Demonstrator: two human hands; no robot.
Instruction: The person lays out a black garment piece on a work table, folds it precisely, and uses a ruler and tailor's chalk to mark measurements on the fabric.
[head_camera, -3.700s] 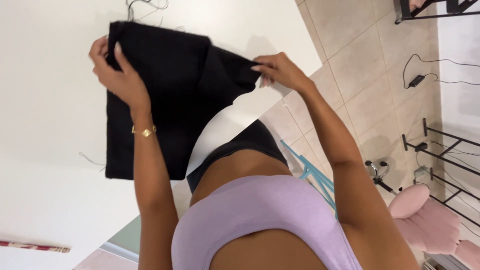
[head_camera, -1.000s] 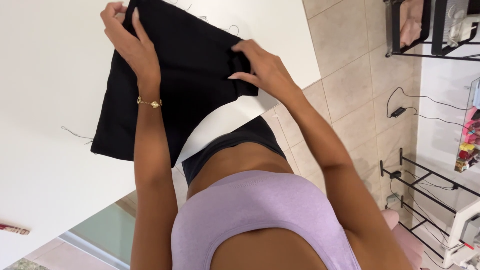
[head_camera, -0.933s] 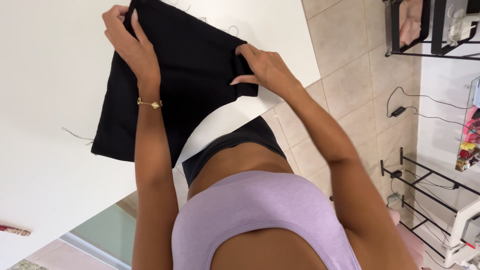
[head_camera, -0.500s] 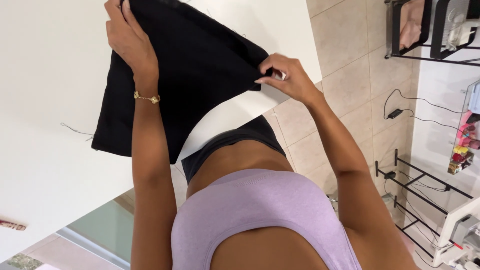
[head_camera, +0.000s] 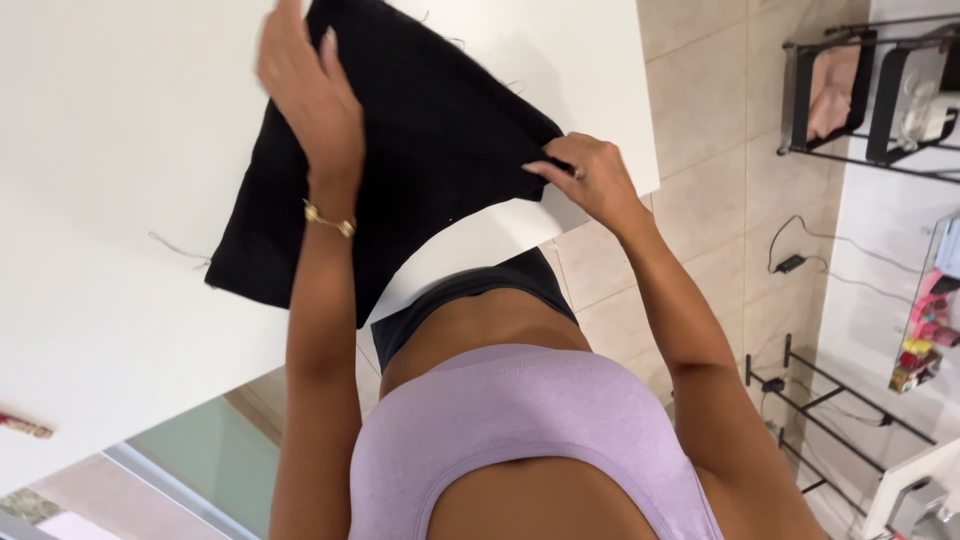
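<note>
A piece of black fabric lies spread on a white table, its edges frayed with loose threads. My left hand, with a gold bracelet at the wrist, rests flat on the fabric near its upper left side, fingers together. My right hand pinches the fabric's right corner near the table's edge. The top of the fabric runs out of view.
Beige tiled floor lies to the right of the table. A black metal rack with pink cloth stands at upper right. A lower black rack and a charger with cable sit by the white wall.
My right hand has slid from the middle of the fabric out to its right corner and pulled it flat. My left hand stayed pressed on the upper left part.
</note>
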